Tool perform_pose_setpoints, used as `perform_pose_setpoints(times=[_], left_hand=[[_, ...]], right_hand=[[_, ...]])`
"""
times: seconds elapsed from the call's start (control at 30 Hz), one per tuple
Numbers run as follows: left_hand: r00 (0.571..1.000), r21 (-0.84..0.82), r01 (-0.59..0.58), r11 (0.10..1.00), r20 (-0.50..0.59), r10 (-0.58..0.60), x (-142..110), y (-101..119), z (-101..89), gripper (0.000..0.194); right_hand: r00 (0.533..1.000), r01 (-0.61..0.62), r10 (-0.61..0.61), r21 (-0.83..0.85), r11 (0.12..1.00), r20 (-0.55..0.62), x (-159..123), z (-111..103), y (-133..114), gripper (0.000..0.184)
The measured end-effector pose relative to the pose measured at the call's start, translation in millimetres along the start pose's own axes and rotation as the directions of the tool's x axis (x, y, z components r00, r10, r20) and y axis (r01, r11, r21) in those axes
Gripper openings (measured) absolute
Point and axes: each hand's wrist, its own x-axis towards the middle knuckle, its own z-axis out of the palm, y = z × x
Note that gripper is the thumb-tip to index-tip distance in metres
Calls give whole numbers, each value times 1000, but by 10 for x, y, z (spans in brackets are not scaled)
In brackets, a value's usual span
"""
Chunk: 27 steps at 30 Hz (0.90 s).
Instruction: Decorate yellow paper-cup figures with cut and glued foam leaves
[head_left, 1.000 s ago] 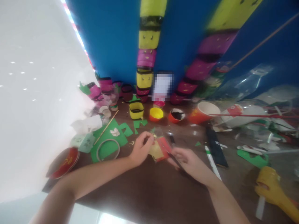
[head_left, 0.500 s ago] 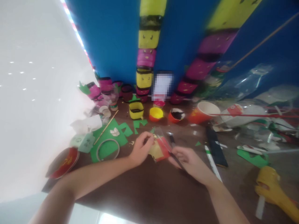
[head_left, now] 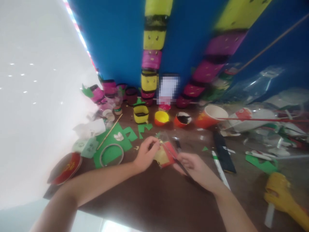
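My left hand (head_left: 146, 154) is closed, thumb and fingertips pinched at a small pale-yellow piece (head_left: 160, 141), which is blurred. In my right hand (head_left: 193, 167) is a slim dark-handled tool (head_left: 182, 166) with a thin metallic tip; it looks like tweezers. Its tip points up and left toward my left fingertips. Under and between both hands lies a red and tan piece of card (head_left: 164, 158). A black-handled item (head_left: 177, 143) rests just beyond the card, partly hidden. Tiny yellow scraps (head_left: 136, 148) lie left of my left hand.
Green sheets (head_left: 113, 137) and a tape roll (head_left: 122, 156) lie left. A yellow cup (head_left: 140, 115), two orange cups (head_left: 161, 118) and a paper cup (head_left: 212, 116) stand behind. Right are a marker (head_left: 220, 169), a dark strip (head_left: 224, 156) and a yellow glue gun (head_left: 277, 190).
Hardly anything differs. My right hand and the slim tool have shifted very slightly; my left hand keeps its pinch in the same place.
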Motion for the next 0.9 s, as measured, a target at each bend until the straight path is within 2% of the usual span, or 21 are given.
perform_pose_setpoints(times=[0.33,0.9], left_hand=[[997,82,-73,994,33,71,-7,21,-17,17],[999,76,-37,996,31,34,-7,41,-16,19]], right_hand=[[1000,-6,6,-25,1000,9,-1,-8,-23,40],[997,-68,66,38,997,45,-6,6,-51,36]])
